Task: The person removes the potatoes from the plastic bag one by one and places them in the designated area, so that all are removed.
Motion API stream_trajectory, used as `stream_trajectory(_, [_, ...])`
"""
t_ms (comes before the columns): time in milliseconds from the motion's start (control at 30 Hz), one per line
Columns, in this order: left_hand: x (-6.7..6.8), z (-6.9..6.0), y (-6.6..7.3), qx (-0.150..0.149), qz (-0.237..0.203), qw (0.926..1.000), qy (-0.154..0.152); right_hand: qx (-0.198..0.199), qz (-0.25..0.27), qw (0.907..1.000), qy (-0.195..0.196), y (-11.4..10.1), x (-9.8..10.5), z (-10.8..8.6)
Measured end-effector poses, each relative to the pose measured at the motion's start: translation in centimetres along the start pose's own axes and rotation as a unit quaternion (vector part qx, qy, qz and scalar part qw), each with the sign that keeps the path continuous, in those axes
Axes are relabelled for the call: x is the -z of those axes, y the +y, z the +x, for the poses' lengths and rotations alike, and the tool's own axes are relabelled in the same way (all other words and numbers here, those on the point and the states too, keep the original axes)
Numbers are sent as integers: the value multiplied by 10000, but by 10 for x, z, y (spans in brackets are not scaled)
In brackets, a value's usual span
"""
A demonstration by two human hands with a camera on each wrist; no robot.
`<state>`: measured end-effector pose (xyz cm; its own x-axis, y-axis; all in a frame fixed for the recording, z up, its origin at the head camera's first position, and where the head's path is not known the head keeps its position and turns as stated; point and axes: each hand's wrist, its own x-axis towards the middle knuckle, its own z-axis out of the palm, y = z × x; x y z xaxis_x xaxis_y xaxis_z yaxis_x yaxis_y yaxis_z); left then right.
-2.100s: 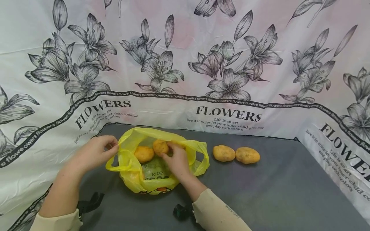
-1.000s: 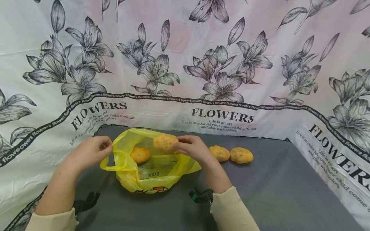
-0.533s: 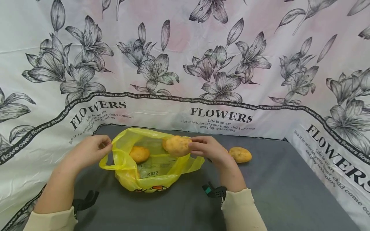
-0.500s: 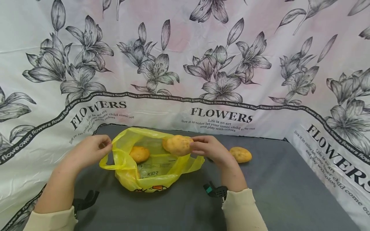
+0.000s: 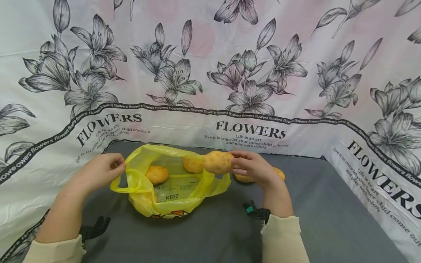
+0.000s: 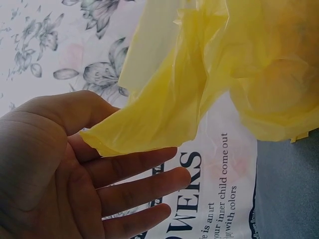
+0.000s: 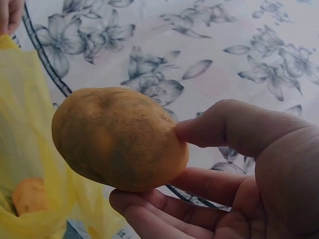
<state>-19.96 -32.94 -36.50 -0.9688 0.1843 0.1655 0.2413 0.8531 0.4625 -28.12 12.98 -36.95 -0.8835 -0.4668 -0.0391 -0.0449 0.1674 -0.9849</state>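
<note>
- Right hand [image 5: 253, 170] pinches a potato [image 5: 217, 162] between thumb and fingertips, up in the air beside the yellow bag [image 5: 138, 181]'s right rim; whether they touch is unclear.
- Left hand [image 5: 101, 171] pinches the bag's left edge between thumb and forefinger, other fingers extended.
- Both forearms reach forward, right fingers pointing left.
- "KIDS" reads inside the bag; "FLOWERS" and "Life is an art" on the cloth [image 5: 179, 128] behind.

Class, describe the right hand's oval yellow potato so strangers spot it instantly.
On the dark grey table sits a translucent yellow plastic bag. Overlapping its right side in the head view, the oval yellow potato is in the bare right hand, the only one held.
</note>
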Motion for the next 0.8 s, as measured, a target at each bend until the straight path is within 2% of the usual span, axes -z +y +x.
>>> stream_trajectory(267, [0,0,1,20,-38,10000,-43,-124,-28,9999,60,7,31,-14])
stream_trajectory(433, [-1,1,-1,61,-31,10000,-71,-405,-15,9991,159,14,48,-25])
stream_trajectory(800, [-2,2,-3,73,-14,9999,-109,-674,-89,9970,357,29,65,-33])
